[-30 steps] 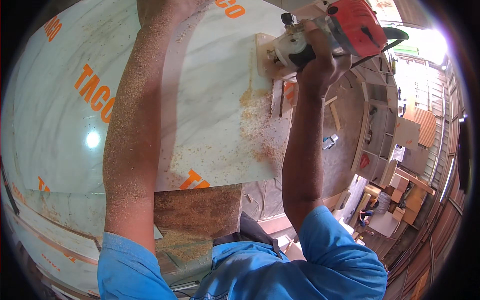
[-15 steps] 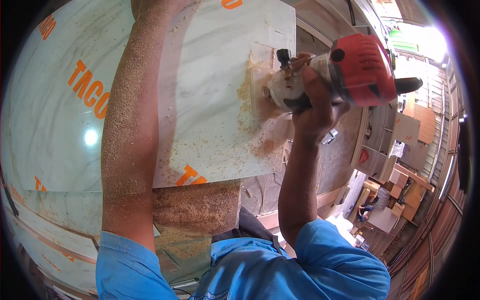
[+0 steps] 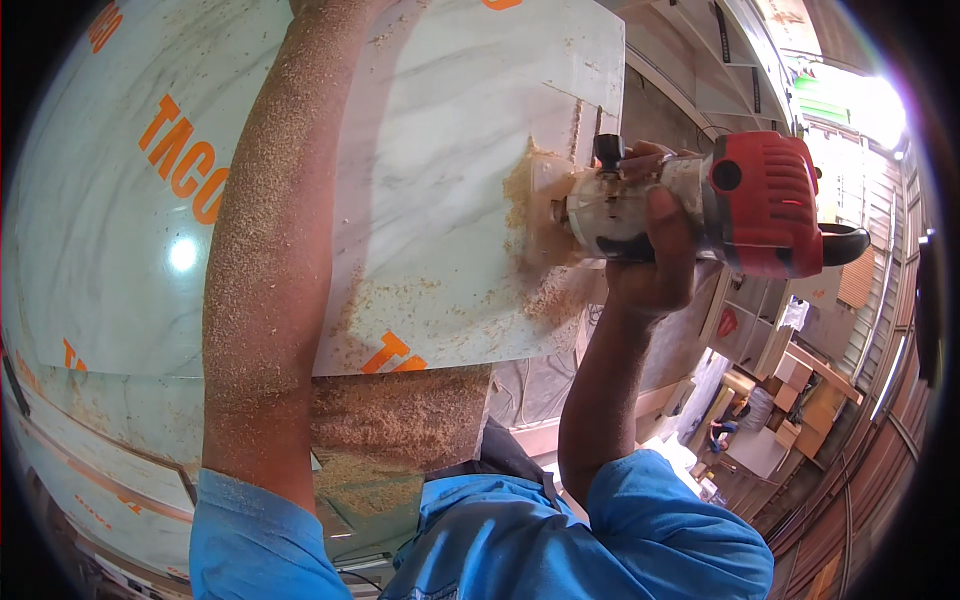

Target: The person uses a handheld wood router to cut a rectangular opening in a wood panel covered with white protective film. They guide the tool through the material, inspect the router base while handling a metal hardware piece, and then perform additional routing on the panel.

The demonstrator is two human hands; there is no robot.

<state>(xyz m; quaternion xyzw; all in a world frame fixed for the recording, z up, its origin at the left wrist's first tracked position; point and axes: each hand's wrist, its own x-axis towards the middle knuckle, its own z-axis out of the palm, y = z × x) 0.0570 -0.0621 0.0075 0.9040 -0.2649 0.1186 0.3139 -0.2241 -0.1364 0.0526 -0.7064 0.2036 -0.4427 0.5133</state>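
Observation:
My right hand [image 3: 650,250] is wrapped round a red, silver and black router [image 3: 765,200], whose clear base rests on the right-hand edge of a marble-patterned panel [image 3: 430,180] printed with orange lettering. Sawdust [image 3: 545,305] lies heaped around the base, and a short cut groove [image 3: 577,125] shows just above it. My left forearm, coated in wood dust, stretches up across the panel; my left hand [image 3: 305,8] runs off the top edge of the picture, its fingers hidden.
Beneath the panel's near edge is a dusty brown board [image 3: 395,420]. To the right stand shelving frames [image 3: 745,315] and stacked boards [image 3: 820,395]. Another person [image 3: 722,432] is small in the distance at lower right. A corrugated wall [image 3: 880,330] lines the far right.
The router and my right hand have moved down the picture, toward me, along the panel's edge, uncovering the groove above. My left arm has barely shifted.

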